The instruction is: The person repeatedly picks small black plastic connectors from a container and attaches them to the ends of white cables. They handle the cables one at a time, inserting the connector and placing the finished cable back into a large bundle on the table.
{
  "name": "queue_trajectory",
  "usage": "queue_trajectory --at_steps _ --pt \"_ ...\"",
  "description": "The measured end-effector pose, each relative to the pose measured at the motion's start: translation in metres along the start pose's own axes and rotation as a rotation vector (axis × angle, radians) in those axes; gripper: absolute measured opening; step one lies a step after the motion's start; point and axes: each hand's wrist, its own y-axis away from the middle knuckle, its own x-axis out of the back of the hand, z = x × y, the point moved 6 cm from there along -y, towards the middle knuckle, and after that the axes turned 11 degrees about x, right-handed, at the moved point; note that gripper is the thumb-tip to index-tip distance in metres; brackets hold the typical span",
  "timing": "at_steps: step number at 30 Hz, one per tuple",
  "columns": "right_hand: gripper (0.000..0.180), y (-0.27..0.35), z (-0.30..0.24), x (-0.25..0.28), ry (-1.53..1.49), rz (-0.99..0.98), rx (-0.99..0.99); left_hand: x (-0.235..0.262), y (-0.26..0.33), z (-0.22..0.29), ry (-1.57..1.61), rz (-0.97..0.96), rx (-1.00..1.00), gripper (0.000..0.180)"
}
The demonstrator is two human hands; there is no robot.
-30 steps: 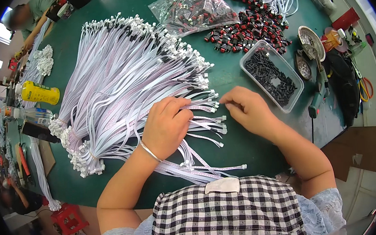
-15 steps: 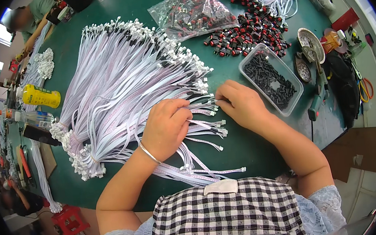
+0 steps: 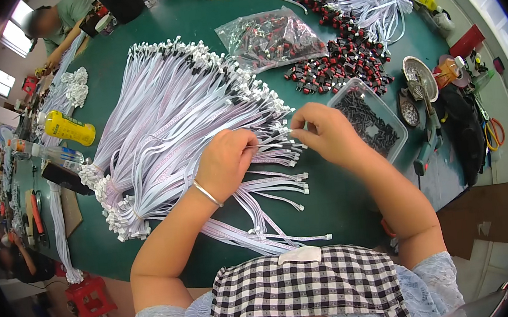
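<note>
A large fan of white flat ribbon cables [image 3: 159, 125] lies on the green table, its small white connectors spread along the far and right edges. My left hand [image 3: 227, 161] is closed over the right part of this fan, gripping a ribbon cable, with a bangle on its wrist. Just to the right, my right hand [image 3: 328, 133] pinches thumb and forefinger together at the connector ends; whatever is between the fingertips is too small to make out. Black sleeve pieces show on some cables near the connectors. Several loose cable ends [image 3: 278, 183] stick out below my hands.
Beside my right hand stands a clear plastic tub [image 3: 400, 139] of short black tubes. Beyond lie a clear bag [image 3: 270, 38] of red-and-black parts and a loose heap [image 3: 343, 67] of them. A metal dish [image 3: 420, 75] and scissors [image 3: 494, 134] are at right, a yellow bottle [image 3: 69, 127] at left.
The whole view has shifted, so the table's things sit lower in the picture. My left hand has moved slightly farther over the fan; my right hand still pinches by the connectors.
</note>
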Motion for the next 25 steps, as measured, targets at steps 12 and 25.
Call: queue_trajectory --at_steps 12,25 --pt "0.043 0.000 -0.012 -0.004 -0.021 -0.080 0.193 -0.001 -0.008 -0.011 0.102 -0.028 0.173 0.021" --pt "0.013 -0.033 0.010 -0.019 0.095 -0.022 0.287 0.010 -0.005 0.009 -0.120 0.142 -0.039 0.022"
